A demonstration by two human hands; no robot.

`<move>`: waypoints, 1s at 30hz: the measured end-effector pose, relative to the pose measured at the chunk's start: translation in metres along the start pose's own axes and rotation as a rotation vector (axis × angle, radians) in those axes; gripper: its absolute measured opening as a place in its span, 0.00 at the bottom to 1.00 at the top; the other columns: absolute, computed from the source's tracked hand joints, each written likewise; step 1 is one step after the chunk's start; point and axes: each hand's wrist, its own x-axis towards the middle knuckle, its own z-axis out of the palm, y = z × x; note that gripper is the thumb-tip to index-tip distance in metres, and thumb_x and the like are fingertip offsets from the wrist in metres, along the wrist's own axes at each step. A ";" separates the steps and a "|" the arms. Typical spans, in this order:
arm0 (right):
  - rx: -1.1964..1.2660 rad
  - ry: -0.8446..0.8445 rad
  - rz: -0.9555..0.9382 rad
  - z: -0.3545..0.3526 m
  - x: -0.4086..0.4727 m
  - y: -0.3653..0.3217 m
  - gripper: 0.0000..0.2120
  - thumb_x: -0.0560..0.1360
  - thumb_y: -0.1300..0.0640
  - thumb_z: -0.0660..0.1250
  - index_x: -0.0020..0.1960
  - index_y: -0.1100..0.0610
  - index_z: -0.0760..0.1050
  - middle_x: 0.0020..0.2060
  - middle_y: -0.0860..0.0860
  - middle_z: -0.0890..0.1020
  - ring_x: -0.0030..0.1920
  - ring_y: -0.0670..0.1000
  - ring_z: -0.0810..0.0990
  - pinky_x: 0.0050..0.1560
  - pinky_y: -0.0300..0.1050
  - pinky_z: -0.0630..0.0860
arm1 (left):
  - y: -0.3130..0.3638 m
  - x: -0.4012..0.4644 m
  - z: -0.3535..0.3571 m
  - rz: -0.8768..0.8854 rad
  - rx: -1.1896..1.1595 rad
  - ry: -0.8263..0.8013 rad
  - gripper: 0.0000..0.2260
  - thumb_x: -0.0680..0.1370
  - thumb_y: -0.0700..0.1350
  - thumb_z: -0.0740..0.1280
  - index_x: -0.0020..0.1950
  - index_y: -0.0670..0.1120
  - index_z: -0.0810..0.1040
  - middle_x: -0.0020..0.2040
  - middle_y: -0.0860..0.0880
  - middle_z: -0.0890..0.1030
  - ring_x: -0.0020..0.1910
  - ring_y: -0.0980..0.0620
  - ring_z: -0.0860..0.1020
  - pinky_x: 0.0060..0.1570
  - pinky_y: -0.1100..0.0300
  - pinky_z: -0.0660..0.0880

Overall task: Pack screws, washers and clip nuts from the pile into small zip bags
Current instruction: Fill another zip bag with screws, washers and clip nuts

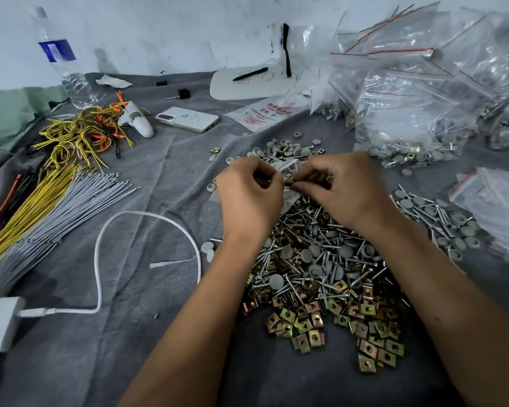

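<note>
Zip bag (288,168) pinched by hands, pile (321,268) seemingly beneath

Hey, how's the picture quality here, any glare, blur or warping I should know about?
Head view: soft even light, faint shadows; glare on the heap of filled bags; wide-angle bending at the water bottle; the small bag between both hands is hard to read.

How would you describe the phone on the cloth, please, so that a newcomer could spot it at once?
Start at the clear water bottle standing by the wall at far left, then look right past the tangle of yellow and orange wires. The phone lies flat on the grey cloth, the only pale, rounded slab there.
</note>
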 end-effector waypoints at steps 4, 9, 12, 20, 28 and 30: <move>0.038 0.023 0.018 0.002 0.000 -0.003 0.08 0.70 0.58 0.80 0.48 0.53 0.86 0.38 0.43 0.85 0.41 0.37 0.83 0.40 0.25 0.75 | 0.002 -0.001 0.000 -0.054 -0.062 0.002 0.07 0.74 0.35 0.74 0.37 0.44 0.83 0.32 0.52 0.82 0.30 0.57 0.80 0.29 0.69 0.73; 0.045 0.063 0.018 0.000 0.000 -0.005 0.09 0.71 0.60 0.79 0.51 0.55 0.86 0.40 0.43 0.84 0.41 0.37 0.83 0.43 0.27 0.78 | 0.000 0.002 -0.004 -0.105 -0.053 0.042 0.08 0.75 0.37 0.74 0.37 0.47 0.83 0.31 0.53 0.82 0.30 0.56 0.80 0.29 0.65 0.74; -0.028 0.086 -0.018 0.000 -0.001 -0.006 0.08 0.72 0.59 0.78 0.51 0.55 0.85 0.41 0.42 0.83 0.40 0.34 0.80 0.43 0.27 0.77 | -0.002 0.005 -0.008 -0.131 -0.054 0.104 0.10 0.74 0.37 0.74 0.36 0.49 0.82 0.31 0.53 0.81 0.30 0.56 0.79 0.30 0.62 0.75; -0.360 -0.411 -0.166 0.012 0.002 -0.009 0.16 0.80 0.52 0.67 0.67 0.45 0.80 0.62 0.43 0.80 0.64 0.50 0.69 0.65 0.56 0.69 | 0.000 0.009 -0.018 -0.154 -0.126 0.357 0.07 0.74 0.38 0.72 0.37 0.48 0.81 0.33 0.50 0.81 0.35 0.51 0.80 0.36 0.55 0.77; -0.300 -0.313 -0.129 0.011 0.001 -0.007 0.09 0.76 0.60 0.73 0.56 0.56 0.84 0.51 0.51 0.83 0.55 0.52 0.77 0.58 0.50 0.73 | -0.003 0.007 -0.011 -0.143 -0.058 0.170 0.10 0.73 0.35 0.73 0.35 0.48 0.81 0.32 0.53 0.81 0.32 0.56 0.79 0.35 0.58 0.78; -0.223 -0.213 -0.082 0.009 0.000 -0.007 0.08 0.77 0.59 0.73 0.55 0.55 0.84 0.49 0.50 0.84 0.50 0.48 0.78 0.53 0.41 0.72 | -0.005 0.007 -0.009 -0.152 -0.048 0.112 0.11 0.74 0.36 0.73 0.35 0.49 0.81 0.32 0.54 0.82 0.32 0.55 0.79 0.35 0.58 0.78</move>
